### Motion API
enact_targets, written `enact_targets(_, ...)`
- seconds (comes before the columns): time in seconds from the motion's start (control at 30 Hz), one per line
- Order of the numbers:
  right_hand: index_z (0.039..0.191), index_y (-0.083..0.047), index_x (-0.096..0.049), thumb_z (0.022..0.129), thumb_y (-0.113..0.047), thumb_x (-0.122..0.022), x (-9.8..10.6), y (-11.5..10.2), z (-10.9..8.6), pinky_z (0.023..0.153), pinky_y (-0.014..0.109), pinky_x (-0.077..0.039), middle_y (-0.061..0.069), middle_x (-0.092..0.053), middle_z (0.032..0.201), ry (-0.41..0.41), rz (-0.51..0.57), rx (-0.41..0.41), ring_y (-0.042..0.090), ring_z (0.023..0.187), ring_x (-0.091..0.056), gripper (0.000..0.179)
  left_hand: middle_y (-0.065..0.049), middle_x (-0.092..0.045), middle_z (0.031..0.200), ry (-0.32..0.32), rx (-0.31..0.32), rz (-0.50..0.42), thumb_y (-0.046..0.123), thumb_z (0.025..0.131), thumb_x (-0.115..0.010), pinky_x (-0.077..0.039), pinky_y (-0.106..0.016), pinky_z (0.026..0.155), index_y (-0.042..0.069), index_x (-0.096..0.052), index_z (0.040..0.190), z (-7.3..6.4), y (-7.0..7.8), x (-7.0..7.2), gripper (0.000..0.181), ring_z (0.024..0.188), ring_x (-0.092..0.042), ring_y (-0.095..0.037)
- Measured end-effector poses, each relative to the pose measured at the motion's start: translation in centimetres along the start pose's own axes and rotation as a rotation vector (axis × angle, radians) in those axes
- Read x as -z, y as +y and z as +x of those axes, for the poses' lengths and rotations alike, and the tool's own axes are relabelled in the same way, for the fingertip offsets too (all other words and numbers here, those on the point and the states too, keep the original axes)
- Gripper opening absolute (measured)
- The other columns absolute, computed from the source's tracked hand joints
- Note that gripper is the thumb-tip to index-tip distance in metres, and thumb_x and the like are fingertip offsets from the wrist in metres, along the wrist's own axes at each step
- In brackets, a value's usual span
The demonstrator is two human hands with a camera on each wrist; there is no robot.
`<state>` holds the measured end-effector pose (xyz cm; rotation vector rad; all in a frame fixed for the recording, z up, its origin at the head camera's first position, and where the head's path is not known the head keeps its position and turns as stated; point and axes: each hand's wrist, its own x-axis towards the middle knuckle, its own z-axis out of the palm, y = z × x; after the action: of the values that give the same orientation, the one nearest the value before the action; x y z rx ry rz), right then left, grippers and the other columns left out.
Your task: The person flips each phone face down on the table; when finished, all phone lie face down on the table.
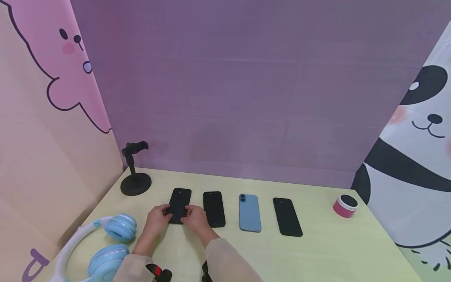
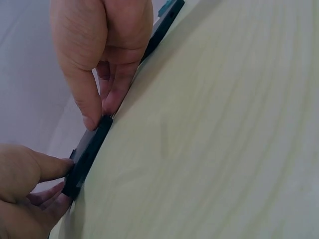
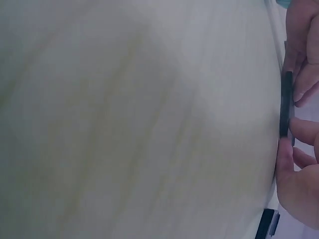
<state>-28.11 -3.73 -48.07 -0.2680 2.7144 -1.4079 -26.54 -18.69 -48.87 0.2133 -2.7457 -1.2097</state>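
A black phone [image 1: 179, 203] lies back side up, leftmost in a row of phones on the table. My left hand [image 1: 157, 220] grips its left edge between thumb and fingers. At its lower right corner my right hand [image 1: 195, 219] pinches it the same way. The left wrist view shows the phone [image 2: 88, 157] edge-on, with the left hand [image 2: 25, 186] at the lower end and the right hand [image 2: 104, 50] at the upper end. In the right wrist view, the right hand [image 3: 301, 179] is at the phone's [image 3: 286, 104] lower end.
To the right lie a second black phone [image 1: 214, 209], a blue phone [image 1: 250, 213] and another black phone [image 1: 287, 216]. A pink speaker-like cylinder [image 1: 345, 206] stands far right. Blue-and-white headphones [image 1: 109, 260] lie front left; a black stand [image 1: 135, 184] is behind them.
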Motion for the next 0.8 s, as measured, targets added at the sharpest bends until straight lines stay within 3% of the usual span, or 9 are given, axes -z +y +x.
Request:
enact_targets(0.17, 0.119, 0.001, -0.066, 0.081, -0.005, -0.078, 0.0, 0.1, 0.2, 0.074, 0.030, -0.051, 0.002, -0.059, 0.085, -0.013, -0.013, -0.005, 0.015, 0.078, -0.055, 0.040, -0.027, -0.061, 0.109, -0.026, 0.027, 0.023, 0.000, 0.088, -0.067, -0.046, -0.050, 0.090, -0.013, -0.059, 0.122, 0.0, 0.1, 0.0, 0.037, 0.104, -0.058, -0.039)
enact_targets(0.37, 0.119, 0.001, -0.066, 0.081, -0.006, -0.079, 0.4, 0.3, 0.3, 0.079, 0.033, -0.051, 0.001, -0.059, 0.087, 0.006, -0.050, -0.017, 0.016, 0.081, -0.056, 0.041, -0.028, -0.060, 0.108, -0.044, -0.019, 0.004, 0.000, 0.087, -0.067, -0.046, -0.050, 0.090, -0.013, -0.058, 0.122, 0.3, 0.2, -0.5, 0.038, 0.104, -0.058, -0.040)
enact_targets(0.5, 0.121, 0.001, -0.065, 0.082, -0.008, -0.078, 1.0, 0.2, 0.2, 0.074, 0.032, -0.052, 0.003, -0.061, 0.089, -0.017, -0.015, -0.019, 0.017, 0.080, -0.057, 0.042, -0.026, -0.060, 0.107, -0.037, -0.027, -0.008, 0.001, 0.088, -0.067, -0.046, -0.051, 0.089, -0.013, -0.058, 0.122, 0.4, 0.1, -0.5, 0.038, 0.102, -0.058, -0.039)
enact_targets(0.67, 0.128, -0.002, -0.061, 0.087, -0.013, -0.074, 3.6, -0.2, -0.1, 0.073, 0.034, -0.052, 0.005, -0.061, 0.097, -0.046, -0.004, 0.033, 0.020, 0.083, -0.058, 0.044, -0.027, -0.055, 0.110, 0.001, -0.035, -0.034, 0.008, 0.091, -0.065, -0.046, -0.052, 0.089, -0.012, -0.056, 0.126, 0.2, 0.8, -0.1, 0.041, 0.101, -0.055, -0.039)
enact_targets(0.8, 0.133, -0.003, -0.057, 0.090, -0.015, -0.071, 7.4, 0.5, -0.5, 0.081, 0.039, -0.052, 0.014, -0.061, 0.109, -0.053, 0.014, 0.145, 0.026, 0.096, -0.060, 0.047, -0.025, -0.052, 0.117, 0.025, -0.112, -0.076, 0.015, 0.093, -0.067, -0.045, -0.051, 0.092, -0.010, -0.052, 0.132, -0.2, 2.7, -0.7, 0.049, 0.106, -0.053, -0.038)
